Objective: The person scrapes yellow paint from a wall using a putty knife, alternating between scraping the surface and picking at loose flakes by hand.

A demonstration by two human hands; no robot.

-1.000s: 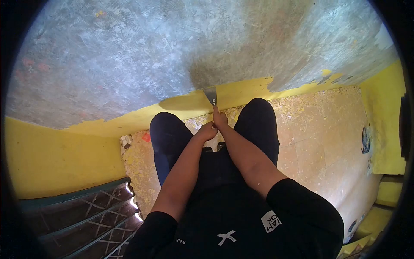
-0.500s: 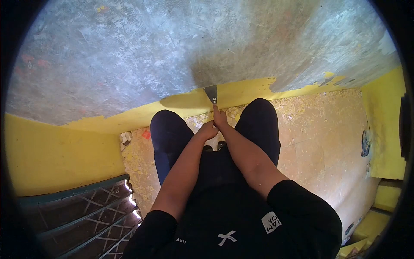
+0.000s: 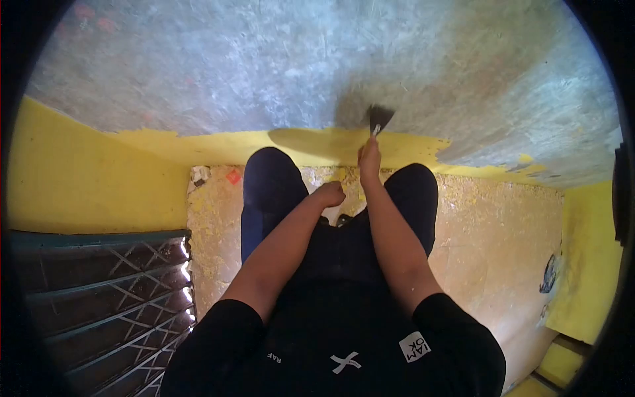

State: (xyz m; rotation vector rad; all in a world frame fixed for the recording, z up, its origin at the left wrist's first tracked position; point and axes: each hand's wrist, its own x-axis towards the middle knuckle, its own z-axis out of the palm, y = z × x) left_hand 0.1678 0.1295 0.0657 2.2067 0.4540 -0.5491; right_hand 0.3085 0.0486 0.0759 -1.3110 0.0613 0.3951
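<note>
While the right hand (image 3: 369,157) gripped the handle of a scraper (image 3: 378,119), its blade lay against the grey scraped wall (image 3: 278,59) just above the remaining yellow paint band (image 3: 218,142). The left hand (image 3: 329,194) was closed in an empty fist between the knees, above a floor (image 3: 489,231) littered with paint flakes beside a metal grille (image 3: 99,291).

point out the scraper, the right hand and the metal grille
scraper (image 3: 379,118), head view, on the dark blade
right hand (image 3: 370,159), head view, on the back of the hand
grille (image 3: 99,284), head view, on a bar
</note>
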